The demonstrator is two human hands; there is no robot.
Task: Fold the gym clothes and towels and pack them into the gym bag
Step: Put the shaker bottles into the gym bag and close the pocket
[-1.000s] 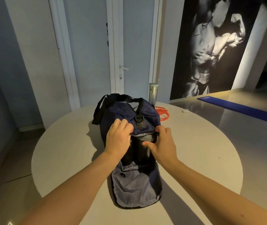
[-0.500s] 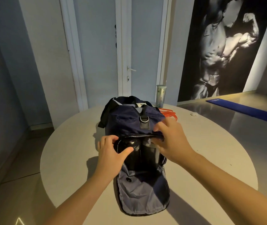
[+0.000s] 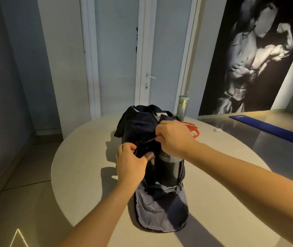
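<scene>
A navy gym bag [image 3: 138,127] lies end-on toward me on a round pale table [image 3: 81,168]. Its near end flap [image 3: 161,211] hangs open onto the table, showing grey lining. Inside the end pocket stand dark cylindrical bottles [image 3: 168,172]. My left hand [image 3: 131,163] pinches the dark edge of the pocket opening at its left side. My right hand [image 3: 174,138] grips the upper rim of the same opening on the right, knuckles up. No clothes or towels are visible outside the bag.
A tall pale tumbler [image 3: 182,106] stands behind the bag at the table's far edge. An orange cord [image 3: 192,130] lies right of the bag, and a small white object [image 3: 218,130] farther right. A blue mat [image 3: 274,130] lies on the floor.
My left hand has closed on the pocket's left edge, having rested beside it. My right hand lifted the top rim higher. The camera drew nearer to the bag.
</scene>
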